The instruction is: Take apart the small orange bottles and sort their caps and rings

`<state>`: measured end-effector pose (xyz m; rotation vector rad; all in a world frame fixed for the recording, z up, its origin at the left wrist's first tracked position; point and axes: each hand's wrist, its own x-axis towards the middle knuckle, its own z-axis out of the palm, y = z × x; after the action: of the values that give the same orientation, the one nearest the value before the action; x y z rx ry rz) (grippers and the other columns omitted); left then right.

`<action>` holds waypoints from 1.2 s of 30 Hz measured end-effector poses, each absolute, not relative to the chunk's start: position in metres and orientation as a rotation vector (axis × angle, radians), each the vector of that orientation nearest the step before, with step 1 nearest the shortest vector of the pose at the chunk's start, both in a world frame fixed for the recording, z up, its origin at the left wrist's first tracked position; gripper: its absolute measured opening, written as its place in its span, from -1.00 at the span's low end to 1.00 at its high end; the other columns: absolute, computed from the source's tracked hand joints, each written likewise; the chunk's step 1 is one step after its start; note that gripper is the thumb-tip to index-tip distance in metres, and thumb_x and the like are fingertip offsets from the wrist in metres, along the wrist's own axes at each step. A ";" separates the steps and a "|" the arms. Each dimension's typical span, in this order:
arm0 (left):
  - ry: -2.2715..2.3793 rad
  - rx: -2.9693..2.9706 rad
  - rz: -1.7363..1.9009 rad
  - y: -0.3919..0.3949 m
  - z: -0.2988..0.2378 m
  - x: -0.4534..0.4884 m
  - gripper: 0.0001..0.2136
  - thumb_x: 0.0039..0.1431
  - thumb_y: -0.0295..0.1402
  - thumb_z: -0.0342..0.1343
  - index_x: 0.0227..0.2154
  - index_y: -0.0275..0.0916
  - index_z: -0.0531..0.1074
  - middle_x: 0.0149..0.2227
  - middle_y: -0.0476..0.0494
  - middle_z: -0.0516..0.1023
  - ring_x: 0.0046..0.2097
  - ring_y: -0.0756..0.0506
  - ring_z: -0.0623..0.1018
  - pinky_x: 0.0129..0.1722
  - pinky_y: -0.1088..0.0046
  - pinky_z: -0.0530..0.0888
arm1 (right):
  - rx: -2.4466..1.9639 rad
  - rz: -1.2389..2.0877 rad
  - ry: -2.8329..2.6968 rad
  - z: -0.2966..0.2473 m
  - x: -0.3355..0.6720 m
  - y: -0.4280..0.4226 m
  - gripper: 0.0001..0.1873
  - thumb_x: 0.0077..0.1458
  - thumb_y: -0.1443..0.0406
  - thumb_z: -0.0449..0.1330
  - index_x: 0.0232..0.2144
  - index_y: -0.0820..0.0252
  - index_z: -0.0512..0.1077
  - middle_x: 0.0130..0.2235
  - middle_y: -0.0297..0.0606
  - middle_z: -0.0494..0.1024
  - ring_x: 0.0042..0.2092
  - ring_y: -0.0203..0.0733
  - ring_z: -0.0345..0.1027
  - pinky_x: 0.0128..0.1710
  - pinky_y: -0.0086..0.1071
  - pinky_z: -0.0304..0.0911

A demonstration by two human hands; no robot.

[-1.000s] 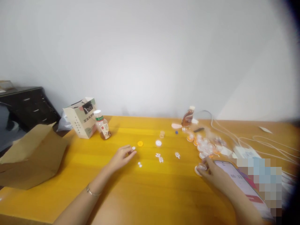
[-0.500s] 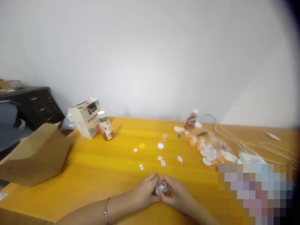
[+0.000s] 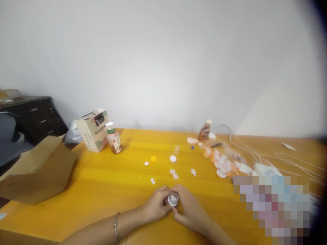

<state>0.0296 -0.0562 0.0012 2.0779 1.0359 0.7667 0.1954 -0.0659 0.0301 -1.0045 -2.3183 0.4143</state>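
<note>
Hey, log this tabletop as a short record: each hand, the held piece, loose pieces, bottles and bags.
Left hand: left hand gripping the round piece
Right hand: right hand curved around its other side; firmness of grip unclear
Held piece: small, round, pale top
Loose pieces: yellow disc, white disc, patterned white cutouts
Right side: clear-and-orange cluster
Bottles: white-capped bottle left, brown bottle right
Bags: printed bag, brown paper bag, both left
</note>
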 end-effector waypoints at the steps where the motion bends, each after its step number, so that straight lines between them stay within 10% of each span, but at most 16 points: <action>1: 1.028 2.061 0.783 -0.056 0.001 0.029 -0.76 -0.13 -0.56 0.07 -0.32 -0.26 0.39 -0.39 -0.08 0.36 -0.35 -0.03 0.36 -0.38 0.53 0.29 | -1.028 0.393 -2.299 0.030 0.196 -0.066 -0.65 -0.14 0.32 0.14 -0.21 0.17 0.26 -0.26 -0.20 0.44 -0.24 -0.13 0.32 -0.24 -0.33 0.23; 23: 0.931 2.043 0.887 -0.059 0.003 0.026 -0.51 -0.17 -0.65 -0.01 -0.08 -0.26 0.26 -0.22 -0.11 0.45 -0.28 -0.03 0.43 -0.29 0.51 0.36 | -1.111 0.249 -2.255 0.022 0.194 -0.067 -0.64 -0.09 0.30 0.12 -0.16 0.21 0.24 -0.24 -0.18 0.44 -0.22 -0.12 0.32 -0.22 -0.29 0.23; 36: 0.966 2.019 0.818 -0.060 0.007 0.026 -0.75 -0.05 -0.48 0.07 -0.24 -0.30 0.30 -0.33 -0.07 0.42 -0.37 0.01 0.37 -0.38 0.56 0.31 | -1.095 0.148 -2.146 0.014 0.198 -0.063 -0.76 0.07 0.23 0.03 -0.19 0.17 0.25 -0.37 -0.21 0.45 -0.32 -0.17 0.34 -0.31 -0.32 0.26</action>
<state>0.0265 -0.0599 0.0067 2.0186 0.9661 0.8181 0.1976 -0.0632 0.0137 -1.0951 -2.1459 0.1484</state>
